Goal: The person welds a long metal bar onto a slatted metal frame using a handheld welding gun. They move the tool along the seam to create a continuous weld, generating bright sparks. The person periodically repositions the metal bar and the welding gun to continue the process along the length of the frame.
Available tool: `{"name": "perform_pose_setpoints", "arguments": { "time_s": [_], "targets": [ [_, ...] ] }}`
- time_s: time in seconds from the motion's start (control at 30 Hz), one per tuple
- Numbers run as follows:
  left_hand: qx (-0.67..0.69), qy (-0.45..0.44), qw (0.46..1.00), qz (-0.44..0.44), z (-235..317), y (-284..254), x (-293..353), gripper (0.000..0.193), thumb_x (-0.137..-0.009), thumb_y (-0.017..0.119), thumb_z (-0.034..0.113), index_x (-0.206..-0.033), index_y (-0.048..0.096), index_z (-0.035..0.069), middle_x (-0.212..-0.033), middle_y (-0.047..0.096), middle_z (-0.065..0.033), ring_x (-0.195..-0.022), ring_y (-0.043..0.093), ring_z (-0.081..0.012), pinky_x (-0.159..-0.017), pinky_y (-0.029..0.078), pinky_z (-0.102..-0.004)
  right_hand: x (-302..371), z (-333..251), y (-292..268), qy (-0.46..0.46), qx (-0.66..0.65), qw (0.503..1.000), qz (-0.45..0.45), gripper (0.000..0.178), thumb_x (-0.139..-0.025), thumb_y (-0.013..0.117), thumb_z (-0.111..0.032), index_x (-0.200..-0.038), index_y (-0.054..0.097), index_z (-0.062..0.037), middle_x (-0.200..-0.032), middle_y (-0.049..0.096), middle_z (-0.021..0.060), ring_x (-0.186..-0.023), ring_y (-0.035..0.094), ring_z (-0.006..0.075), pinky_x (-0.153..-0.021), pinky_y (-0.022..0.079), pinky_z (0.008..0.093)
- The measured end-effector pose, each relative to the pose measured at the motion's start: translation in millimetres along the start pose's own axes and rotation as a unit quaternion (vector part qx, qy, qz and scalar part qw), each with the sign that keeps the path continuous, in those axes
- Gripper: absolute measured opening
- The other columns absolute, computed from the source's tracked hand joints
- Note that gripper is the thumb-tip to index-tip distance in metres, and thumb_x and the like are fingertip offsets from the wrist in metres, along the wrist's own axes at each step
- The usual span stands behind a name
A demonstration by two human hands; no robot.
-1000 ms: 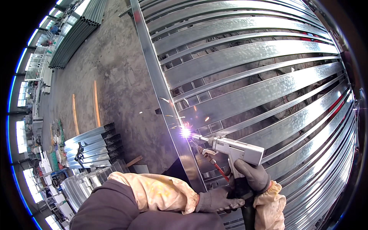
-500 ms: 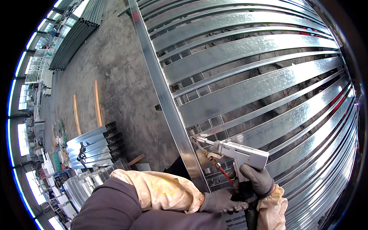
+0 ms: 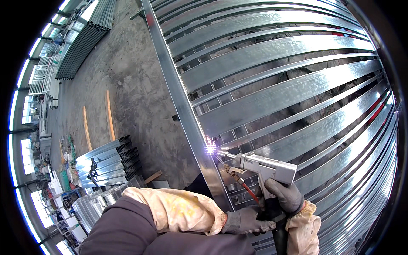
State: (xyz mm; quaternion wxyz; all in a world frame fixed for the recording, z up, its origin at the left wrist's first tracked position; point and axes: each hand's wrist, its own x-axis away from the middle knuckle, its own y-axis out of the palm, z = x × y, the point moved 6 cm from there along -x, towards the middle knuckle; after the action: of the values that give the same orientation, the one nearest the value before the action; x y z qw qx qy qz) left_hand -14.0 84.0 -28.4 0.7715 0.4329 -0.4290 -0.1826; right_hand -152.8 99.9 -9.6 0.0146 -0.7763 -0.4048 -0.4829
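A silver handheld welding gun [image 3: 270, 168] lies across my view with its nozzle pointing left. My right hand [image 3: 285, 197], in a grey glove, is wrapped round its grip. Lower down, my gloved left hand [image 3: 248, 221] is closed round the dark base of the handle, by the thick cable [image 3: 279, 240]. A brass fitting with a red hose [image 3: 248, 190] runs beneath the nozzle. Bright violet-white sparks [image 3: 210, 147] glow at the tip, where a slat [image 3: 272, 127] meets the long galvanized side rail [image 3: 187, 119] of a metal frame. The glare hides the joint itself.
Flat wide slats [image 3: 280, 55] and thin bars fill the right side, with gaps between them. On the concrete floor [image 3: 136, 85] at left lie two wooden strips [image 3: 110, 114] and stacked metal profiles [image 3: 104, 163]. Bundled tubes [image 3: 85, 40] lie farther off.
Sparks and a bright glow have appeared at the nozzle tip, where half a second ago there was none. The gun has shifted very slightly; both hands keep their hold.
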Motion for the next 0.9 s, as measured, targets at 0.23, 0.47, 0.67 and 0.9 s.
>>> {"name": "perform_pose_setpoints", "arguments": {
  "time_s": [0.23, 0.47, 0.67, 0.9],
  "targets": [
    [-0.01, -0.015, 1.0, 0.006, 1.5, 1.5, 1.6, 0.03, -0.101, 0.063, 0.014, -0.121, 0.054, -0.007, -0.107, 0.07, -0.012, -0.084, 0.065, -0.0095, -0.068, 0.054, -0.0221, -1.6, 9.7, -9.9, -0.007, 0.022, 1.0, 0.016, 0.031, -0.095, 0.07, -0.023, -0.113, 0.067, 0.0026, -0.092, 0.07, 0.0045, -0.081, 0.065, 0.0096, -0.07, 0.054, 0.0268],
    [-0.066, -0.026, 0.997, 0.028, 21.8, 11.5, 14.0, 0.03, -0.097, 0.071, 0.024, -0.11, 0.065, -0.002, -0.09, 0.066, 0.0005, -0.075, 0.057, -0.0025, -0.06, 0.045, -0.0199, -1.7, 17.3, -16.0, -0.012, 0.031, 0.999, 0.038, 0.036, -0.092, 0.073, -0.024, -0.115, 0.067, 0.0037, -0.093, 0.071, 0.0061, -0.079, 0.067, 0.0106, -0.068, 0.056, 0.0284],
    [-0.075, -0.025, 0.997, 0.015, 22.8, 12.4, 14.8, 0.034, -0.094, 0.072, 0.026, -0.115, 0.064, 0.0, -0.088, 0.065, 0.0031, -0.072, 0.058, -0.0005, -0.055, 0.043, -0.0163, 3.9, 12.0, -10.1, -0.005, -0.007, 0.999, 0.039, 0.035, -0.092, 0.072, -0.021, -0.115, 0.066, 0.0045, -0.093, 0.071, 0.0066, -0.079, 0.067, 0.0113, -0.066, 0.055, 0.0273],
    [-0.092, -0.033, 0.995, 0.021, 24.0, 15.7, 16.6, 0.034, -0.092, 0.074, 0.038, -0.11, 0.067, 0.009, -0.079, 0.061, 0.0086, -0.061, 0.05, 0.001, -0.048, 0.036, -0.0175, 8.9, 7.2, -4.2, 0.004, -0.032, 0.999, 0.03, 0.035, -0.092, 0.073, -0.019, -0.114, 0.063, 0.007, -0.085, 0.07, 0.0103, -0.066, 0.068, 0.0148, -0.057, 0.056, 0.0292]
  ]
}}
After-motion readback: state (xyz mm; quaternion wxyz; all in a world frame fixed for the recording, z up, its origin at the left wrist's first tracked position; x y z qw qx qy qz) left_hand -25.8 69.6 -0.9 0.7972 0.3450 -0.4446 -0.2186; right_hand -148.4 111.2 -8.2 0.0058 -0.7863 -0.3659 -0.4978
